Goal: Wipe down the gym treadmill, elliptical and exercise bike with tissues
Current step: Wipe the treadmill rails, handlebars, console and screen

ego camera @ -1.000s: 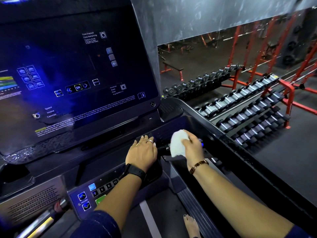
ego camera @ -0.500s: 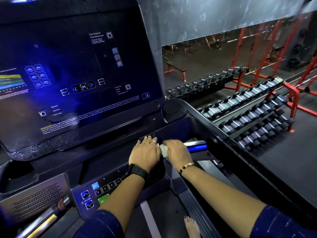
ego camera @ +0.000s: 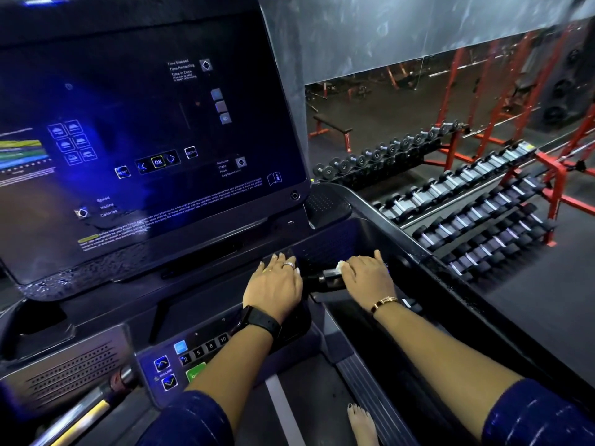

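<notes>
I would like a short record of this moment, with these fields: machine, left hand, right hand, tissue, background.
machine: treadmill with a large dark screen
left hand: left hand rests flat on the console, holding nothing
right hand: right hand grips the tissue on the handle
tissue: tissue is white, mostly hidden under the fingers
background: dumbbell racks to the right

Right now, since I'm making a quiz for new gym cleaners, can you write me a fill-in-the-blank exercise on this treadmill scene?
The tissue is held on the handlebar by the ___ hand.
The black watch sits on the ___ wrist.
On the screen, the button between the arrows reads ___.
The dumbbell rack has a frame painted ___.
Missing words: right; left; OK; red.
</notes>
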